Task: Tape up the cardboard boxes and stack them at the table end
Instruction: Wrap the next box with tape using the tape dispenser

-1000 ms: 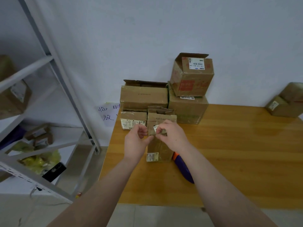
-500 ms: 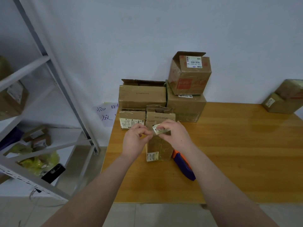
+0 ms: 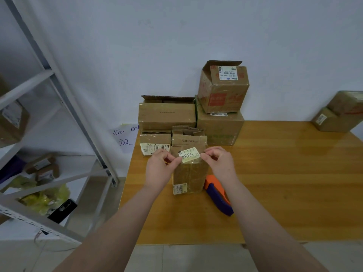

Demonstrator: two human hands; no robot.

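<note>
Hands drawn apart since last look. I see the brown, tape-wrapped small box (image 3: 189, 174) upright near the table (image 3: 284, 183) left end. Left hand (image 3: 159, 169) and right hand (image 3: 220, 163) each pinch an end of the label (image 3: 189, 154) reading 5334.

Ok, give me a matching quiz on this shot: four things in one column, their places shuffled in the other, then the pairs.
1. 5334 label
2. orange-purple tool
3. black phone
4. handwritten sheet

A. on the metal shelf
B. pinched by left hand and right hand
C. on the table beside the small box
D. on the wall

Pairs: 1-B, 2-C, 3-A, 4-D
</note>
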